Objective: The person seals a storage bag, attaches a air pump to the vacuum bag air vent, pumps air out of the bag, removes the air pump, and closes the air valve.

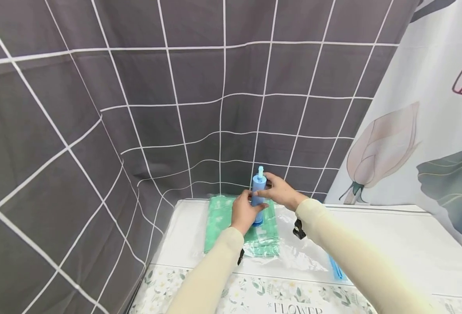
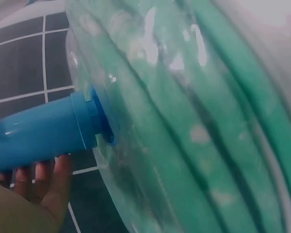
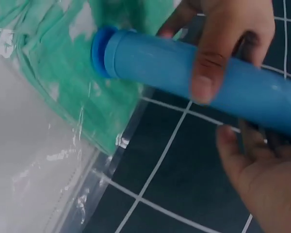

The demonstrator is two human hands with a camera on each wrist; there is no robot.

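Observation:
A blue cylindrical hand pump (image 1: 259,185), with a paler handle at its top, stands upright on a clear plastic bag holding folded green fabric (image 1: 221,226). My left hand (image 1: 243,213) grips the lower part of the barrel, its thumb lying across it in the right wrist view. Higher up, my right hand (image 1: 280,189) holds the barrel from the other side with thumb and fingers. The pump's flared foot (image 2: 102,119) sits right at the bag's surface in the left wrist view.
Loose clear plastic (image 1: 297,248) spreads right of the green fabric. A small blue item (image 1: 337,268) is partly hidden by my right forearm. Behind the white table (image 1: 388,235) hangs a dark grid-patterned cloth (image 1: 199,122), with a flower-printed curtain (image 1: 384,152) at the right.

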